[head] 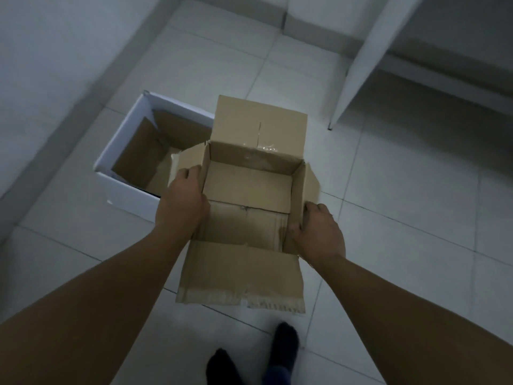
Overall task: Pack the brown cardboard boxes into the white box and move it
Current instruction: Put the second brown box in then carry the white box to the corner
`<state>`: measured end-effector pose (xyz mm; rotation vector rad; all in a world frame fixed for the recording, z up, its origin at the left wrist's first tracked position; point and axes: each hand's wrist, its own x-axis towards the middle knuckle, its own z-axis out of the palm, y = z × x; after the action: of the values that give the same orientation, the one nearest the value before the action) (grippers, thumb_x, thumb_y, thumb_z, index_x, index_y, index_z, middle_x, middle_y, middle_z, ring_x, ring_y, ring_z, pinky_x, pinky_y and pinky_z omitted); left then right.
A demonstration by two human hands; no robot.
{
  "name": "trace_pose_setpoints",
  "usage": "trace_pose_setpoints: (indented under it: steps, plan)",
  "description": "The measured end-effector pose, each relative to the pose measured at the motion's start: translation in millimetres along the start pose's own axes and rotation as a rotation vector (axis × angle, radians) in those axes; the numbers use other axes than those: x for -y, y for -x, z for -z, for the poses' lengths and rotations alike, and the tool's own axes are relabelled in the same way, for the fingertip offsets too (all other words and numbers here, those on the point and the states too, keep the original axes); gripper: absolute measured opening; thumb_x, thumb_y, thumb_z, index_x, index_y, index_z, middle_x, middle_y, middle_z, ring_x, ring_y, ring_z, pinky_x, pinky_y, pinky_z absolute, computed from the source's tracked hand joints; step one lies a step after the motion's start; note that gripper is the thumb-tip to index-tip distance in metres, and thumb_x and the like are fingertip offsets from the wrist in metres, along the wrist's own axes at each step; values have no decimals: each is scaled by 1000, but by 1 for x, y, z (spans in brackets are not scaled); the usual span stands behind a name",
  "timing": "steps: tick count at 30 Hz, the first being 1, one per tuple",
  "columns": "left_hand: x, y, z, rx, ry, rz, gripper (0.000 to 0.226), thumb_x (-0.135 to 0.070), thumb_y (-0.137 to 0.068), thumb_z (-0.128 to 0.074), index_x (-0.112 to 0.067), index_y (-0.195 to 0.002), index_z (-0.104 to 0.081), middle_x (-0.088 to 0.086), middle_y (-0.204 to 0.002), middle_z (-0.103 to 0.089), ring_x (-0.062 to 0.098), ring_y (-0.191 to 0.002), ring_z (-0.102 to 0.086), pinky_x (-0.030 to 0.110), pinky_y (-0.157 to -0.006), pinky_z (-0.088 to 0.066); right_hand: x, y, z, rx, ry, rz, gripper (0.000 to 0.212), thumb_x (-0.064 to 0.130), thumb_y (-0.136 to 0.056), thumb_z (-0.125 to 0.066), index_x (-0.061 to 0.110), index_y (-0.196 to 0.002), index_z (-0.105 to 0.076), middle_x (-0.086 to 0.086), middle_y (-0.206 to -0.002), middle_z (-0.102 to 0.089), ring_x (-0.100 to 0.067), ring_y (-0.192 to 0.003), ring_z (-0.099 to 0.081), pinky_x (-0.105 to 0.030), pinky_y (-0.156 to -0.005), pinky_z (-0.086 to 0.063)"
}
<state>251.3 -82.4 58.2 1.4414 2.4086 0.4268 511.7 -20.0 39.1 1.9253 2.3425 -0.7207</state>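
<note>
I hold an open, empty brown cardboard box (249,190) in the air in front of me, its flaps spread outward. My left hand (181,204) grips its left wall and my right hand (319,232) grips its right wall. On the floor to the left, partly behind the held box, stands the white box (125,184), open at the top. Inside it lies another brown cardboard box (150,151), also open.
The floor is pale tile (402,218). A wall (41,79) runs close along the left of the white box. A white furniture panel (358,68) and shelf stand at the upper right. My dark-socked feet (283,345) are at the bottom.
</note>
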Motion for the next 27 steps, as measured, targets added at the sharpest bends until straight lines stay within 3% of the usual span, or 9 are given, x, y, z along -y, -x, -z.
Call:
trace_pose_setpoints:
  steps: [3, 9, 13, 16, 20, 24, 27]
  plan:
    - [34, -22, 17, -32, -12, 10, 40, 1, -81, -49, -3, -121, -53, 21, -106, -55, 41, -90, -57, 38, -67, -36, 43, -18, -11, 6, -5, 14, 25, 33, -92, -54, 14, -108, -58, -7, -103, -54, -25, -79, -59, -37, -66, -51]
    - [95, -77, 44, -65, 3, 8, 31, -2, -88, -46, -8, -118, -55, 16, -103, -62, 36, -91, -60, 39, -70, -48, 113, -58, -31, 63, -55, 23, 30, 36, -90, -58, 14, -111, -57, -7, -106, -54, -26, -84, -59, -39, -72, -53]
    - [130, -114, 60, -68, -56, 36, 30, -4, -88, -45, -12, -115, -56, 13, -100, -63, 29, -80, -57, 35, -63, -39, 156, -80, -46, 65, -88, 26, 29, 39, -92, -55, 15, -110, -56, -6, -104, -54, -24, -82, -59, -37, -69, -51]
    - [153, -137, 68, -73, -93, 6, 31, -9, -85, -46, -14, -114, -54, 12, -89, -62, 34, -74, -59, 38, -60, -44, 183, -95, -58, 57, -93, 19, 28, 39, -93, -53, 15, -107, -56, -5, -101, -54, -23, -81, -59, -38, -70, -53]
    - [179, -160, 70, -92, -103, -55, 30, -14, -88, -47, -17, -118, -53, 8, -79, -59, 26, -64, -48, 33, -57, -36, 210, -104, -71, 26, -65, -25, 26, 39, -93, -53, 16, -105, -55, -4, -102, -53, -25, -82, -60, -40, -69, -53]
    - [198, -179, 63, -54, -72, -95, 29, -18, -89, -48, -18, -118, -52, 6, -82, -59, 28, -66, -53, 31, -57, -35, 228, -106, -83, -20, -33, -106, 21, 36, -95, -53, 17, -103, -52, -5, -103, -53, -24, -79, -58, -39, -64, -54]
    - [210, -191, 54, 21, -48, -110, 38, -22, -92, -51, -19, -130, -50, 10, -108, -64, 33, -89, -62, 35, -65, -42, 237, -105, -101, -32, -10, -192, 25, 37, -97, -52, 20, -115, -48, -4, -111, -53, -25, -92, -59, -36, -62, -47]
